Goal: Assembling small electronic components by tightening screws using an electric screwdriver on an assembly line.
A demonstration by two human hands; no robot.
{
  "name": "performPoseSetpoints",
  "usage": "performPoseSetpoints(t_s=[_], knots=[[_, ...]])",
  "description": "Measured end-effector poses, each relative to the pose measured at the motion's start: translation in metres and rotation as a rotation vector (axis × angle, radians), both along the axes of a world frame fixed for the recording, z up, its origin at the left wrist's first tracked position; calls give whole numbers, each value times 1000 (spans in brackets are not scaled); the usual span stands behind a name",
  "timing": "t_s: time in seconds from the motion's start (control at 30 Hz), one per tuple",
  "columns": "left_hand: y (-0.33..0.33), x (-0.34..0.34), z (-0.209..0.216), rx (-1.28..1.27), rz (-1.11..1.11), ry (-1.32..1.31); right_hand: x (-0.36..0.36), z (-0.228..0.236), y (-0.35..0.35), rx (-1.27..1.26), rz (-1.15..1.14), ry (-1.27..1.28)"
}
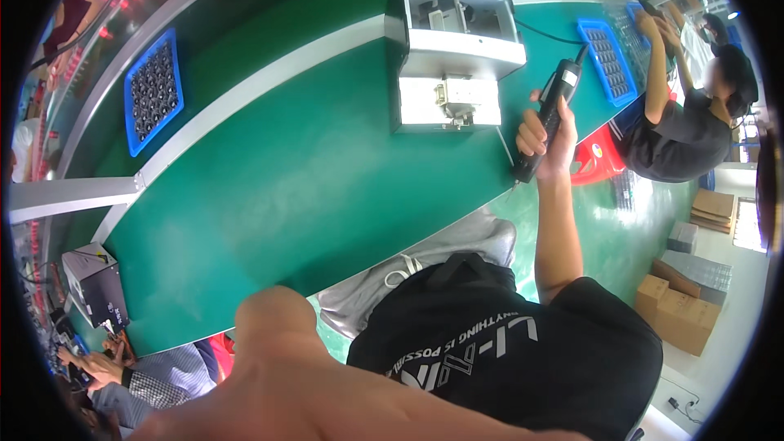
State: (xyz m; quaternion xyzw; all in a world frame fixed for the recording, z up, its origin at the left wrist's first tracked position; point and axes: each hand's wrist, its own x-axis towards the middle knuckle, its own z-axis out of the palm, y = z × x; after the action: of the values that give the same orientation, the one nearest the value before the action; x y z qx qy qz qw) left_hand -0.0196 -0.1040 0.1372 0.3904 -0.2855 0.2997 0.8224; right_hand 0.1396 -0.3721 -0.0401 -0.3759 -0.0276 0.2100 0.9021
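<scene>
My right hand (557, 137) is closed around a black electric screwdriver (565, 77). Its bit points down near the table's front edge, and its cable leads off the upper end. Just left of it stands a white and grey bench machine (464, 47) with an open front window. A small metal fixture (459, 100) sits on the machine's bright front ledge. Of my left side only the bent bare arm (278, 335) shows, large and close at the bottom; the hand itself is out of the picture.
The green tabletop (269, 196) spans the middle. Blue trays of small dark parts lie at left (155, 91) and right (608, 61). A black box-shaped device (96, 286) stands at the left end. Co-workers sit at right (682, 131) and lower left (155, 380). Cartons (676, 314) are stacked behind.
</scene>
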Motion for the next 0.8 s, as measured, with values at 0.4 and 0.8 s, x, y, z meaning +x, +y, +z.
performPoseSetpoints(t_s=[0.4,0.8], knots=[[13,8,-3,22,37,-18,-1,-1,-4,18,-18,1],[9,2,-5,15,139,-17,-1,-2,-1,41,9,15]])
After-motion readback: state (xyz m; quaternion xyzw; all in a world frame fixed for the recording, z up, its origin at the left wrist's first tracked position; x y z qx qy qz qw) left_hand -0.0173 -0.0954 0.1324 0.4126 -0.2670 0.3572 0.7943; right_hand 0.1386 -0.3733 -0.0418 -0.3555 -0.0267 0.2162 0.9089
